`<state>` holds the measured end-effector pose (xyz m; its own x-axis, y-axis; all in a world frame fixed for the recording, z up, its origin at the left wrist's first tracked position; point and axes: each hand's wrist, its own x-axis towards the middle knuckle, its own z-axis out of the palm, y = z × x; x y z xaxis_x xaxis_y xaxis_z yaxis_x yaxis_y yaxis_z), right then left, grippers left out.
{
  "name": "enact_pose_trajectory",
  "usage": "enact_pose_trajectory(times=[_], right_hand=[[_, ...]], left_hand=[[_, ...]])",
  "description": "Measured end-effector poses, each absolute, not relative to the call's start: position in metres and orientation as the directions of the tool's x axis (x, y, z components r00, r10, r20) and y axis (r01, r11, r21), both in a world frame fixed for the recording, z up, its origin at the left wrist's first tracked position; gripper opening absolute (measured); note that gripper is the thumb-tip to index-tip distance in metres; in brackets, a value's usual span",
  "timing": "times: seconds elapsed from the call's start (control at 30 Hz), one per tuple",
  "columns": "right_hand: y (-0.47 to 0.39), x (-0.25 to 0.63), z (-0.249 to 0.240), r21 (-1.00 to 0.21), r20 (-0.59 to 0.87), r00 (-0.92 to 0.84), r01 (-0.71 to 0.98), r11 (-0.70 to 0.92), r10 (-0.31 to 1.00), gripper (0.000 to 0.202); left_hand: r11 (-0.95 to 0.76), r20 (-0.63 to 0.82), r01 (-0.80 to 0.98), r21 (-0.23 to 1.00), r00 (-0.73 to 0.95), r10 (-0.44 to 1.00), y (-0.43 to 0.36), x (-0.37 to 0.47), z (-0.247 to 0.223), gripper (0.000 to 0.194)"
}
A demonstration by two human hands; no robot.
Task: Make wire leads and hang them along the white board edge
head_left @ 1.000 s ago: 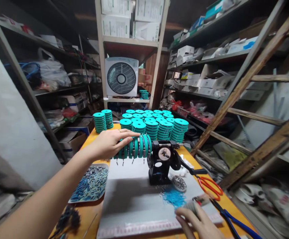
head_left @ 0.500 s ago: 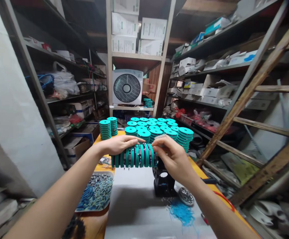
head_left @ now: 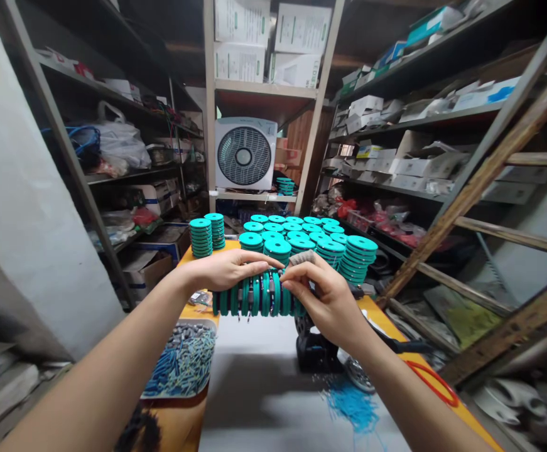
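Observation:
A horizontal row of teal discs [head_left: 249, 298] with dark gaps and small metal bits between them sits on a black stand [head_left: 318, 351] above the table. My left hand [head_left: 238, 267] lies across the top of the row, its fingers stretched out to the right. At the row's right part, my right hand [head_left: 320, 285] is closed in a pinch against the discs' upper edge. What lies between its fingertips is too small to make out. A grey wrap [head_left: 303, 257] covers one right finger. Behind the hands stand several stacks of similar teal discs [head_left: 277, 247].
At left, a tray [head_left: 179, 395] holds blue and grey small parts. Blue clippings [head_left: 353, 405] lie on the white sheet [head_left: 254, 402] beside a round metal dish [head_left: 358, 373]. A red ring [head_left: 431, 383] rests near the right edge. A wooden ladder [head_left: 490, 176] leans at right; a fan [head_left: 243, 154] stands behind.
My right hand has shifted slightly left along the discs and now covers more of the row's right end. The left hand stays on top. The camera view has tilted down a little.

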<state>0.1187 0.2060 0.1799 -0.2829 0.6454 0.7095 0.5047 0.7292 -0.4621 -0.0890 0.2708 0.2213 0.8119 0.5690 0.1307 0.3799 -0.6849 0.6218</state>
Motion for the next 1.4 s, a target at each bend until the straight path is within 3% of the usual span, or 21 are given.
enact_pose_trajectory(times=[0.47, 1.03, 1.2, 1.4], right_hand=[[0.203, 0.123, 0.178, -0.381, 0.700, -0.359, 0.543, 0.748, 0.618, 0.014], [0.198, 0.122, 0.177, -0.425, 0.669, -0.337, 0.558, 0.713, 0.662, 0.013], [0.196, 0.124, 0.173, -0.353, 0.713, -0.344, 0.577, 0.737, 0.611, 0.010], [0.196, 0.125, 0.165, -0.182, 0.771, -0.384, 0.631, 0.754, 0.507, 0.011]], left_hand=[[-0.687, 0.126, 0.384, 0.617, 0.814, 0.567, 0.271, -0.089, 0.222, 0.043], [-0.717, 0.158, 0.391, 0.577, 0.808, 0.568, 0.272, -0.091, 0.220, 0.039], [-0.707, 0.147, 0.400, 0.583, 0.804, 0.576, 0.273, -0.091, 0.219, 0.040], [-0.699, 0.142, 0.399, 0.593, 0.803, 0.579, 0.272, -0.091, 0.220, 0.038]])
